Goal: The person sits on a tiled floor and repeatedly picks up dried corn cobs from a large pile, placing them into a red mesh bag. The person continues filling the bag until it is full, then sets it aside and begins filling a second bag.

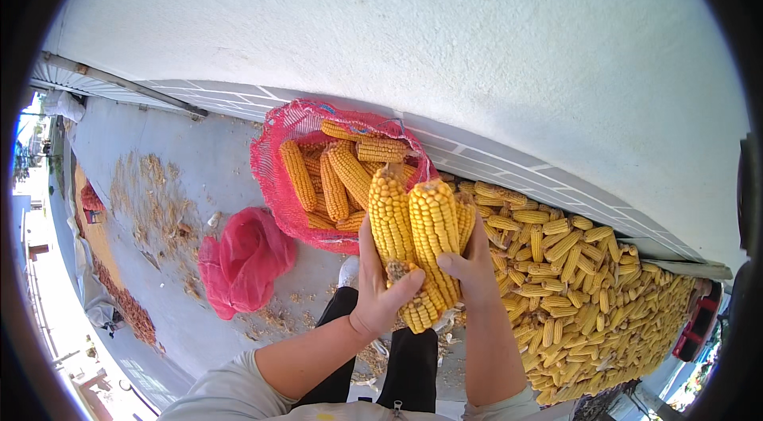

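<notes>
Between my two hands is a bunch of several yellow corn cobs (pixel 433 212), held up in front of my body. My left hand (pixel 381 290) grips the bunch from the left, its thumb over a short cob (pixel 420 309) at the bottom. From the right, my right hand (pixel 471 272) presses its thumb against the large middle cob. Just beyond the bunch stands a red mesh sack (pixel 271 197) with its mouth spread wide. Many cobs (pixel 334 185) lie inside it, and the held cobs overlap its near right rim.
A large heap of corn cobs (pixel 572 302) fills the right side along the white wall (pixel 417 33). A crumpled red mesh sack (pixel 247 263) lies left on the concrete floor (pixel 197 337). Husk scraps (pixel 155 200) are scattered beyond it. A red vehicle (pixel 697 322) shows at far right.
</notes>
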Demonstrator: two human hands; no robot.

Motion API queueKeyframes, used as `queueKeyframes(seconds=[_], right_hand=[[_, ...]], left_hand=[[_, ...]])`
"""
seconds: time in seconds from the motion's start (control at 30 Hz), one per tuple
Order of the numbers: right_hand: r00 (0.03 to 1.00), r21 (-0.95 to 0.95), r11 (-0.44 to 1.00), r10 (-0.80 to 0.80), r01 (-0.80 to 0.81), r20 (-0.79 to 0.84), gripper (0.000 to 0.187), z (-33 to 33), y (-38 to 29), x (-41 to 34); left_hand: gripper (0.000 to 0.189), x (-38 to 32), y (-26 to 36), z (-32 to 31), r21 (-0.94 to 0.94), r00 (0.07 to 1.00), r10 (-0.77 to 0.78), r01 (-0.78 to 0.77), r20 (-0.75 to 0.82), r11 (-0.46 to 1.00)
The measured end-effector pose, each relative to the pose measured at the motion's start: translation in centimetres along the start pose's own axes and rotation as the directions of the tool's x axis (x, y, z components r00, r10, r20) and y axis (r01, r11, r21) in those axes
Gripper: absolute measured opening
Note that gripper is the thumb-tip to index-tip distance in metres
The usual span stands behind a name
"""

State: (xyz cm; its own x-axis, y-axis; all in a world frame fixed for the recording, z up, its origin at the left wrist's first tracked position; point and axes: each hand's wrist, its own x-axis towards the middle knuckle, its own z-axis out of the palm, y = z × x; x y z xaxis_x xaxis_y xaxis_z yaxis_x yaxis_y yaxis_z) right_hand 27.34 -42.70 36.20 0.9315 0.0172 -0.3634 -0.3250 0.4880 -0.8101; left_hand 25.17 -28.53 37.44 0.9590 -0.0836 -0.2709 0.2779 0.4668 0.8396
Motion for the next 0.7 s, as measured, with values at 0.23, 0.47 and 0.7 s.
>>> queueKeyframes(seconds=[0.23, 0.47, 0.7], right_hand=[[0.937, -0.906, 0.414, 0.274, 0.089, 0.217, 0.106, 8.8, 4.1, 17.0], [0.963, -0.983, 0.058, 0.198, 0.172, 0.18, 0.127, 10.4, 10.7, 16.4], [0.984, -0.974, -0.19, 0.15, 0.125, 0.097, 0.123, 14.5, 11.3, 12.7]], left_hand=[[0.049, 10.8, 0.2, -12.5, -0.57, 0.813, -0.476, 0.227, -0.335, 0.79], [0.056, 8.1, 0.0, -18.1, -0.075, 0.777, -0.375, 0.394, -0.506, 0.916], [0.042, 5.7, 2.5, -25.1, 0.856, 0.809, 0.344, 0.336, -0.476, 0.393]])
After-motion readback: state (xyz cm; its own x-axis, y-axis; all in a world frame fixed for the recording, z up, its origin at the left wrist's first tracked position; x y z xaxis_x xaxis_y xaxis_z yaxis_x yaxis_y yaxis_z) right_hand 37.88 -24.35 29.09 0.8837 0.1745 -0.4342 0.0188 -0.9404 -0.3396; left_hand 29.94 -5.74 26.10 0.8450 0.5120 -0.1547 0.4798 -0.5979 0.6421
